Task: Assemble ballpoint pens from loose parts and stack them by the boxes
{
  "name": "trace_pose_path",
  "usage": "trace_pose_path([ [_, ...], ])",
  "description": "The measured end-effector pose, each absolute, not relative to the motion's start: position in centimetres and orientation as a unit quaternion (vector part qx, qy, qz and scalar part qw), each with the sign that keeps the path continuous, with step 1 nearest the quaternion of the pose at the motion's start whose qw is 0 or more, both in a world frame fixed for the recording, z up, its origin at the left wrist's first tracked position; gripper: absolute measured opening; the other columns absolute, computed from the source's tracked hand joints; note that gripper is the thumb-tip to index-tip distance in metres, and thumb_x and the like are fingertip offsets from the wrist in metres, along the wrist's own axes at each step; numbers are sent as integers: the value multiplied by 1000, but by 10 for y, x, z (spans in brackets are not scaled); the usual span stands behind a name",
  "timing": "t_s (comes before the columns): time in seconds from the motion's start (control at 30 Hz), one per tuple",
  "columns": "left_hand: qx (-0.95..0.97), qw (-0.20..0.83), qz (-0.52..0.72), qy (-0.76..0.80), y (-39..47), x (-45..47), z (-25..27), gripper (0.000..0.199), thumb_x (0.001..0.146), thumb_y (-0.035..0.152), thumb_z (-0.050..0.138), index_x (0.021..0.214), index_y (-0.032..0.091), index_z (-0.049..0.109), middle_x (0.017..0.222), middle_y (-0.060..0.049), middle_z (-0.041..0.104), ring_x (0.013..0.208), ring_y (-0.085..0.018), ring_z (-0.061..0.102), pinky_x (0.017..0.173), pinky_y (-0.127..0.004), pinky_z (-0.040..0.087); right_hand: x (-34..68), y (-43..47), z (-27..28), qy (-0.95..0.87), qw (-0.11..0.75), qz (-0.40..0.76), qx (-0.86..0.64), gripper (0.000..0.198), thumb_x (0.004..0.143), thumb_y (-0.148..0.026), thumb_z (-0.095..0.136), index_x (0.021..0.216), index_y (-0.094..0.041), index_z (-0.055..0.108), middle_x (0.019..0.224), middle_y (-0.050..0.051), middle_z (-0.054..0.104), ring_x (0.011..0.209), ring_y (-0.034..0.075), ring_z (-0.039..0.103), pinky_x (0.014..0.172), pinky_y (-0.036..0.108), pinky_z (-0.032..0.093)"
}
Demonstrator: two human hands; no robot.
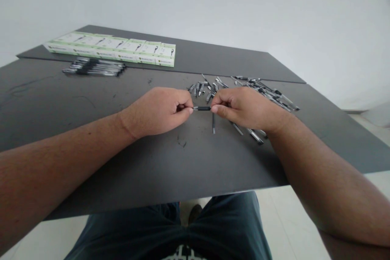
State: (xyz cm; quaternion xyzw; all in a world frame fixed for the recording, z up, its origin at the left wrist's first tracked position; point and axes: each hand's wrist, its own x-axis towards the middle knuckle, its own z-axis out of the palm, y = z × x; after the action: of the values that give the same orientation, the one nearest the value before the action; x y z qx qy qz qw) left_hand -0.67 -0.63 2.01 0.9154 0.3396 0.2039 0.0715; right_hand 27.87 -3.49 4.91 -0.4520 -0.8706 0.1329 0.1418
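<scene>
Between my two hands a pen (203,108) with a black grip is held level above the table. My left hand (166,109) pinches its left end, and my right hand (236,107) pinches the right end. The fingers hide both ends. Just behind the pen lie several small clear-and-black pen caps (199,88). Loose pen parts (271,95) are scattered around and beyond my right hand, some partly under it. One thin dark piece (213,124) lies below the held pen.
A row of white-and-green pen boxes (146,60) stands at the back left of the dark table (137,170). In front of the boxes lies a bundle of pens (94,67), side by side. A seam crosses the tabletop, and its front edge is near my legs.
</scene>
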Motion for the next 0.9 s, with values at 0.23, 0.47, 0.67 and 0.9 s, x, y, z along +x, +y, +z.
trace_pose_path([
  [0.23, 915, 68, 198, 345, -6, -6, 20, 27, 101, 39, 58, 98, 24, 80, 80, -2, 79, 76, -21, 72, 77, -33, 49, 279, -35, 49, -864, 140, 148, -461, 20, 103, -40, 71, 110, -24, 80, 83, 0, 78, 72, 19, 65, 71, 32, 42],
  [0.47, 915, 74, 197, 344, -6, -7, 19, 28, 101, 40, 57, 97, 24, 80, 79, -2, 78, 74, -21, 71, 75, -33, 47, 278, -35, 50, -863, 137, 152, -461, 23, 105, -44, 71, 107, -24, 81, 83, 1, 79, 73, 20, 66, 71, 32, 41],
  [0.67, 916, 76, 192, 345, -7, -6, 21, 29, 101, 40, 57, 96, 24, 80, 80, -2, 78, 75, -21, 71, 75, -33, 47, 277, -36, 50, -875, 127, 136, -447, 25, 108, -41, 64, 97, -24, 78, 80, 1, 76, 73, 20, 64, 72, 34, 40],
  [0.9, 916, 68, 194, 345, -6, -7, 19, 27, 101, 38, 58, 98, 24, 81, 79, -2, 78, 77, -21, 72, 77, -33, 49, 279, -34, 46, -861, 144, 151, -463, 13, 100, -36, 74, 106, -25, 79, 85, 0, 80, 75, 19, 69, 72, 32, 43],
])
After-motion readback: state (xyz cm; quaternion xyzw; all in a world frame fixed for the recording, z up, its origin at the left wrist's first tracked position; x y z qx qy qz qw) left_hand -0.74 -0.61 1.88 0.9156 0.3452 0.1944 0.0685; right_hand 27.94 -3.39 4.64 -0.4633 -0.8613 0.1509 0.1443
